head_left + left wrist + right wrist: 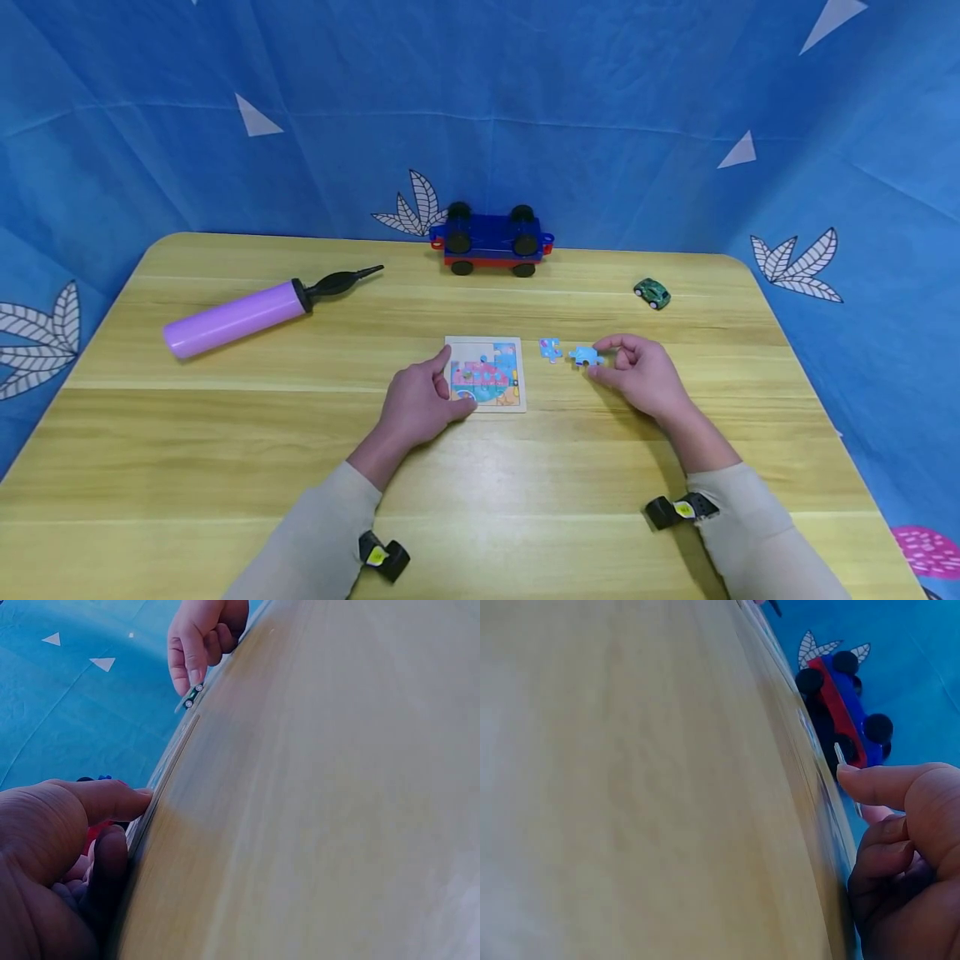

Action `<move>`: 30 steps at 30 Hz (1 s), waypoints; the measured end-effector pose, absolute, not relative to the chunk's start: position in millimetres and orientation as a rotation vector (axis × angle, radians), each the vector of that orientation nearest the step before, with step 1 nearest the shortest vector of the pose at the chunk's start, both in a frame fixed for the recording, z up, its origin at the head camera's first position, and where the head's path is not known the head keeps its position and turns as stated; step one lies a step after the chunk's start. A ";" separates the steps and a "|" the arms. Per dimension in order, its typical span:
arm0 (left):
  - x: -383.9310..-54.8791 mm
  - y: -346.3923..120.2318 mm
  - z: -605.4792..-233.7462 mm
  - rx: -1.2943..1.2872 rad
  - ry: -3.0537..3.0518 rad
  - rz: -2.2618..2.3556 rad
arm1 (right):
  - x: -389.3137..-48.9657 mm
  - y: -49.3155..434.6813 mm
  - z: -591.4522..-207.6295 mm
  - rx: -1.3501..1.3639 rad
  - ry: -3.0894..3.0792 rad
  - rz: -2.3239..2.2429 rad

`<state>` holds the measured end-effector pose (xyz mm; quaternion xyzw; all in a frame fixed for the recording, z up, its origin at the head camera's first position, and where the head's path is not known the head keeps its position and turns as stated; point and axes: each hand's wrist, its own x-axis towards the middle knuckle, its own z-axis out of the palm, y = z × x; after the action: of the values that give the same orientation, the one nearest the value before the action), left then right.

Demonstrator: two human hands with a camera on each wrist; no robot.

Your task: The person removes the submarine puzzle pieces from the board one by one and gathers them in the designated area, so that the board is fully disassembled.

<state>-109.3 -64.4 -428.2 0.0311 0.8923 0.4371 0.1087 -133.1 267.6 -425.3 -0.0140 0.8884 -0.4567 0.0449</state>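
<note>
A small jigsaw puzzle board (522, 392) with a pale frame lies mid-table, most of its picture filled with pink and blue pieces; a bare strip shows along its top and upper left. My left hand (422, 402) holds the board at its lower left corner, the thumb along the bottom edge and the index finger at the left side. To the right, my right hand (636, 372) pinches a light blue puzzle piece (584, 357) between thumb and index finger; the right wrist view shows this piece edge-on, tilted up. Another puzzle piece (551, 348), blue and pink, lies between the board and the held piece.
At the back of the wooden table (225, 467) stand two stacked toy wagons (491, 237), blue over red, the upper one wheels-up. A purple hand pump (236, 318) with a black nozzle lies back left. Back right is a small green toy car (652, 293). A blue cloth hangs behind.
</note>
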 end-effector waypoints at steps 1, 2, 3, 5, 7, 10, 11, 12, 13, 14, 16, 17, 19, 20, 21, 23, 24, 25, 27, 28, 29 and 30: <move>-109.2 -64.2 -428.1 0.091 2.625 1.285 | -134.5 267.9 -425.4 -0.042 2.718 -1.388; -109.2 -64.2 -428.2 0.091 2.624 1.286 | -135.9 268.2 -425.5 -0.045 2.722 -1.381; -109.2 -64.1 -428.3 0.091 2.624 1.287 | -137.3 268.5 -425.6 -0.048 2.722 -1.379; -109.2 -64.1 -428.5 0.092 2.622 1.290 | -139.9 268.8 -425.4 -0.058 2.719 -1.381; -109.2 -64.2 -428.7 0.096 2.621 1.292 | -142.6 269.2 -425.3 -0.070 2.718 -1.383; -109.3 -64.3 -428.7 0.101 2.621 1.295 | -146.7 269.4 -424.8 -0.087 2.716 -1.386; -109.3 -64.3 -428.5 0.102 2.622 1.295 | -148.1 269.3 -424.5 -0.092 2.719 -1.381; -109.2 -64.3 -428.4 0.102 2.622 1.296 | -149.5 269.2 -424.5 -0.094 2.721 -1.377; -109.1 -64.2 -428.4 0.101 2.621 1.295 | -150.8 269.1 -424.4 -0.091 2.716 -1.375; -109.1 -64.1 -428.3 0.101 2.623 1.294 | -152.0 269.0 -424.5 -0.086 2.709 -1.375; -109.1 -64.0 -428.2 0.103 2.625 1.293 | -154.0 268.7 -424.6 -0.075 2.697 -1.372; -109.1 -64.1 -428.2 0.107 2.627 1.293 | -154.8 268.6 -424.6 -0.071 2.693 -1.371; -109.1 -64.2 -428.6 0.110 2.631 1.293 | -156.1 268.5 -424.8 -0.056 2.680 -1.374; -109.1 -64.5 -428.7 0.111 2.632 1.295 | -156.6 268.3 -425.0 -0.054 2.678 -1.375; -109.1 -64.6 -428.8 0.111 2.630 1.299 | -157.0 268.1 -424.9 -0.051 2.676 -1.375; -109.0 -65.0 -428.8 0.108 2.630 1.304 | -157.5 267.8 -425.1 -0.041 2.668 -1.382; -108.9 -64.9 -428.8 0.105 2.630 1.303 | -157.6 267.6 -425.3 -0.039 2.663 -1.386; -108.9 -65.0 -428.7 0.104 2.628 1.305 | -157.7 267.4 -425.5 -0.037 2.661 -1.387; -108.9 -64.8 -428.7 0.102 2.627 1.304 | -157.8 267.3 -426.2 -0.032 2.658 -1.393; -108.8 -64.8 -428.6 0.101 2.627 1.304 | -157.8 267.3 -426.6 -0.029 2.657 -1.395; -108.7 -64.7 -428.4 0.100 2.626 1.302 | -157.9 267.3 -427.1 -0.027 2.657 -1.394; -108.6 -64.6 -428.3 0.100 2.626 1.300 | -157.9 267.3 -427.5 -0.024 2.657 -1.393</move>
<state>-108.6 -64.6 -428.3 0.0339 0.8907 0.4410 0.1048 -157.9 267.3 -427.5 -0.0079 0.8833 -0.4633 0.0708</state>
